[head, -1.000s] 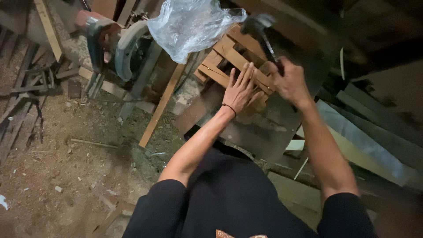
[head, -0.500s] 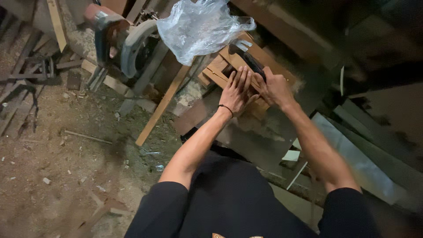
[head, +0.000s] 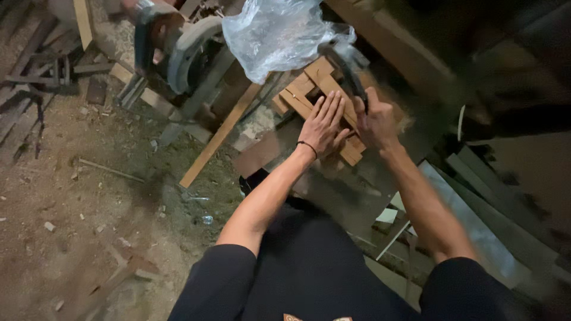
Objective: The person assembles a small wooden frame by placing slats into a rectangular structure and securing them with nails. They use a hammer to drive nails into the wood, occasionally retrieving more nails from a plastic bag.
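From the head view, a frame [head: 318, 98] of pale wood slats, crossed like a small lattice, is seen lying on a dark bench [head: 380, 196] beneath a plastic bag [head: 276, 35]. The left hand [head: 324, 123] is pressed flat and open on the slats. A hammer [head: 348, 71], blurred, is gripped by the right hand [head: 375, 122], closed around its handle just beside the frame.

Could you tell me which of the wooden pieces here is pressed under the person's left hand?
The slatted wooden frame: the left hand lies flat on it, unlike the long plank leaning beside.
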